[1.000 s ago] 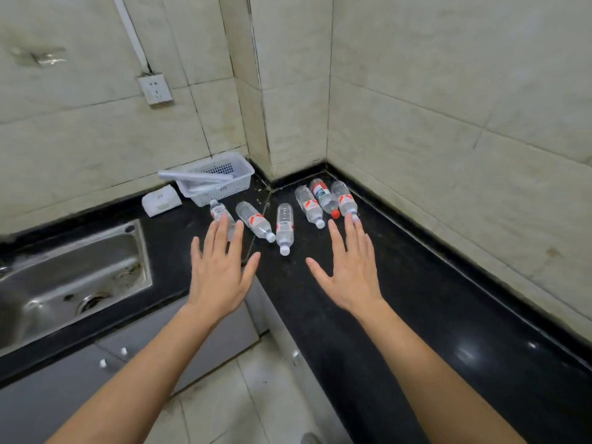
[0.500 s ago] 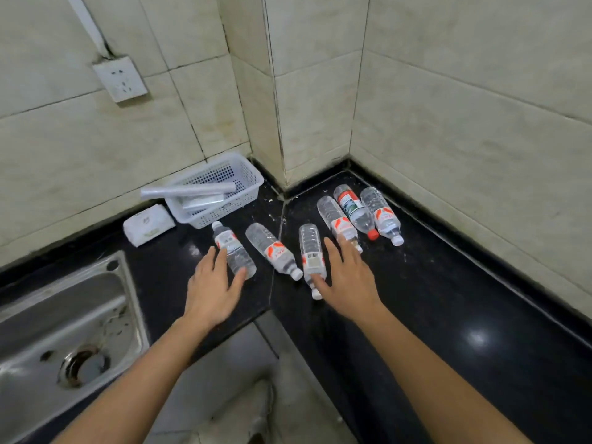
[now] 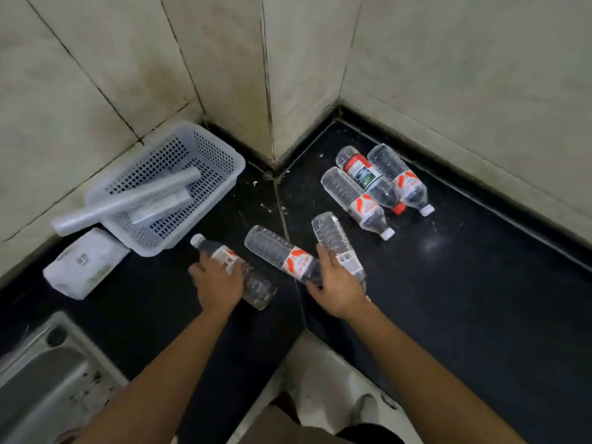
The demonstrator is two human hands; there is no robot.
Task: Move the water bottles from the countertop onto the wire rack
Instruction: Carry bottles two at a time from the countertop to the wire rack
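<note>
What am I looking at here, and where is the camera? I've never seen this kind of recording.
No machine here: these are a person's two bare hands, filmed by one camera worn on the head, looking down. The left hand grips the left bottle; the right hand grips the right bottle; the middle bottle lies between them on the black counter. Three more bottles lie near the wall. A white basket, a white packet and a sink are also there.
</note>
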